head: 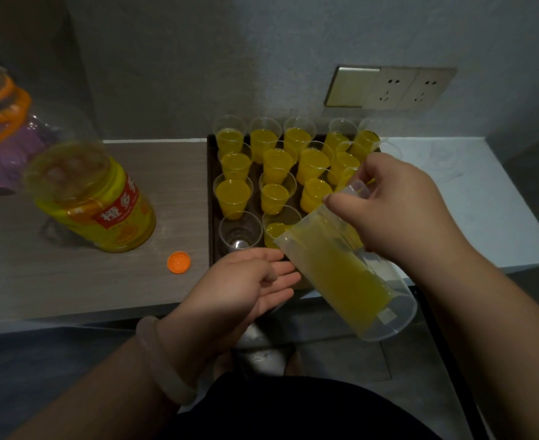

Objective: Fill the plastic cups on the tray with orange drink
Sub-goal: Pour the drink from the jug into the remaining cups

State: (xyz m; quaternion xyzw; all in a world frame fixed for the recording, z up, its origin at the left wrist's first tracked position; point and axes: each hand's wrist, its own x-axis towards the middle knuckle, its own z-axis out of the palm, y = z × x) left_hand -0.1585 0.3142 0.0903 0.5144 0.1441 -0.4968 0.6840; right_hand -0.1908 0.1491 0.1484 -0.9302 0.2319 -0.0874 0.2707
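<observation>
A dark tray (211, 198) on the counter holds several clear plastic cups, most full of orange drink. In the front row one cup (240, 231) is empty and the cup beside it (276, 230) is partly filled. My right hand (398, 211) grips the handle of a clear measuring jug (350, 277), tilted with its spout over the partly filled cup; orange drink lies along the jug's lower side. My left hand (242, 281) is open, palm up, fingers straight, just below the jug's spout at the tray's front edge.
A large orange drink bottle (93, 198) with a yellow and red label stands uncapped left of the tray. Its orange cap (179, 262) lies on the wooden counter. A purple-tinted jug (4, 134) stands far left. Wall sockets (401, 88) sit behind the tray.
</observation>
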